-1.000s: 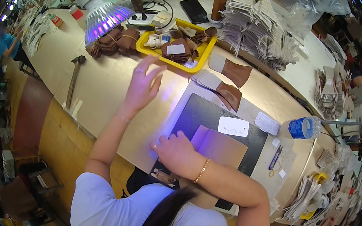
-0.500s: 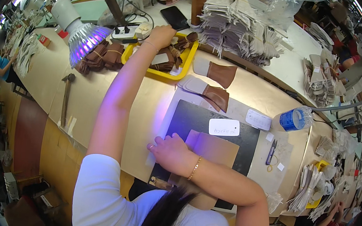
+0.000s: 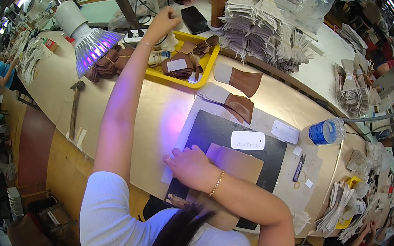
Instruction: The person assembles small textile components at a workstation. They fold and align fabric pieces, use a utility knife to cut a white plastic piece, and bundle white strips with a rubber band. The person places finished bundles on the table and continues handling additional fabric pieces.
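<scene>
My left hand (image 3: 164, 23) is stretched far forward, beyond the yellow tray (image 3: 208, 69). Its fingers are curled; what they hold, if anything, cannot be made out. Just below it a white container (image 3: 168, 42) stands at the tray's back left. Brown pieces (image 3: 184, 66), one bundle bearing a white label, lie in the tray. My right hand (image 3: 192, 168) rests with fingers partly spread over the left side of a stiff brown sheet (image 3: 238, 168). That sheet lies on a black board (image 3: 271, 160), with a white tag (image 3: 248, 140) above it.
Brown-and-white pieces (image 3: 244, 82) lie right of the tray. A hammer (image 3: 75, 107) is at the left; a lit lamp (image 3: 90, 46) hangs nearby. Thread snips (image 3: 299, 167) and a water bottle (image 3: 322, 132) are at the right. Stacked pale pieces (image 3: 254, 26) and a phone (image 3: 194, 20) stand behind.
My left hand has moved up and slightly left, from over the tray's back edge to beyond it, uncovering the white container. My right hand stays on the brown sheet.
</scene>
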Motion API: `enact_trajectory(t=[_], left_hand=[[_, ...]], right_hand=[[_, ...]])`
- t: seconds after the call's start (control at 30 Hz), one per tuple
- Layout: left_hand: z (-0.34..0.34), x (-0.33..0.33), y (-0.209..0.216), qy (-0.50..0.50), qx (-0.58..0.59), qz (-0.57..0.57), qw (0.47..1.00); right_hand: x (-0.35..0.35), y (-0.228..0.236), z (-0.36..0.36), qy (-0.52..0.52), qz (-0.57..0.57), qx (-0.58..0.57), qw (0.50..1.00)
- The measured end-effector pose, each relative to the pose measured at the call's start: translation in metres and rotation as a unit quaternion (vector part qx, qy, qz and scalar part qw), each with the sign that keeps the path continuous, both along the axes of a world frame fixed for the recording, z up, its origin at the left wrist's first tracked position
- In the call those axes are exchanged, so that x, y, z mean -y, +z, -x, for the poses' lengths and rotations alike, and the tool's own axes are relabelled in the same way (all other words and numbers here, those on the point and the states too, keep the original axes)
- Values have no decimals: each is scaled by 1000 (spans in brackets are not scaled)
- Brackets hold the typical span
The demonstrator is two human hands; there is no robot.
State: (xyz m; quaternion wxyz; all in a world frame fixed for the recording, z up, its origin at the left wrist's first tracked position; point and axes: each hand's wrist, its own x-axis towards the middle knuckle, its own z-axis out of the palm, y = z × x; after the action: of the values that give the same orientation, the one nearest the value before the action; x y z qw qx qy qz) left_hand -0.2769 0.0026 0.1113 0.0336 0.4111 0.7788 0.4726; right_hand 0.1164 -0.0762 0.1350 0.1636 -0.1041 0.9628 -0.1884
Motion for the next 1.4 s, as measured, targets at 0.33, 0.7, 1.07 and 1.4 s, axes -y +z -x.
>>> enact_trajectory(t=[0.33,0.7,1.07,1.4], left_hand=[[-13,-5,0,-19,-95,119,988],[-39,-11,-13,5,-321,419,850],[-48,-11,-14,25,-400,443,802],[-78,-35,-8,31,-222,489,843]], right_hand=[[-2,-2,1,-4,-10,-2,1000],[-3,-7,1,-13,-13,-11,1000],[-4,-8,1,-14,-5,-13,1000],[-4,-8,2,-7,-6,-23,1000]])
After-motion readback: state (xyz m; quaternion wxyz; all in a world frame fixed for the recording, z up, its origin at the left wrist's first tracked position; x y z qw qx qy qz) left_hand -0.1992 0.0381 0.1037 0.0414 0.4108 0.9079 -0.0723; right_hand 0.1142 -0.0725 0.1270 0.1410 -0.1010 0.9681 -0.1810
